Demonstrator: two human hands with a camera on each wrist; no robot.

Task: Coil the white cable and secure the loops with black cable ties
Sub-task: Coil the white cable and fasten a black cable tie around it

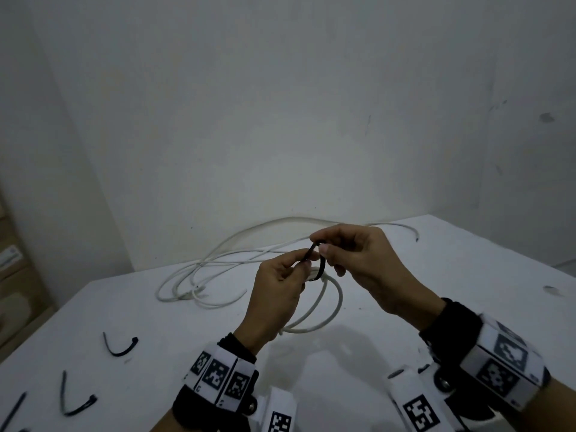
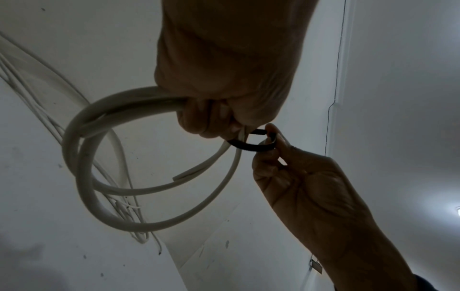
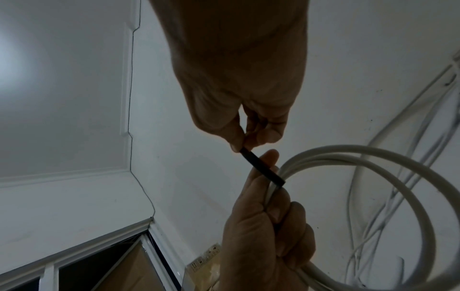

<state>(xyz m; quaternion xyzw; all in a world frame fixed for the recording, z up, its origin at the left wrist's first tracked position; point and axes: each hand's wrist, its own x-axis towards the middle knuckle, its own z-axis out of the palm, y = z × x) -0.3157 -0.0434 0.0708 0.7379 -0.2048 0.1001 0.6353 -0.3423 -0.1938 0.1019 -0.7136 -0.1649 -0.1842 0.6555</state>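
Observation:
Above the white table (image 1: 452, 275), my left hand (image 1: 304, 260) grips a small coil of white cable (image 1: 335, 302) of two or three loops. A black cable tie (image 1: 321, 267) is looped round the bunched strands next to the left fingers. My right hand (image 1: 321, 244) pinches the tie's upper end between thumb and forefinger. In the left wrist view the left hand (image 2: 224, 122) clasps the coil (image 2: 82, 157), and the tie (image 2: 251, 147) curves to the right hand (image 2: 271, 141). In the right wrist view the right hand (image 3: 245, 145) pulls the tie (image 3: 262, 168) taut from the coil (image 3: 373, 155) held by the left hand (image 3: 271, 196).
The uncoiled rest of the cable (image 1: 218, 269) sprawls over the table's far side toward the wall. Three spare black ties (image 1: 120, 347) (image 1: 74, 400) (image 1: 15, 410) lie at the near left. Cardboard boxes (image 1: 12, 260) stand beyond the table's left edge.

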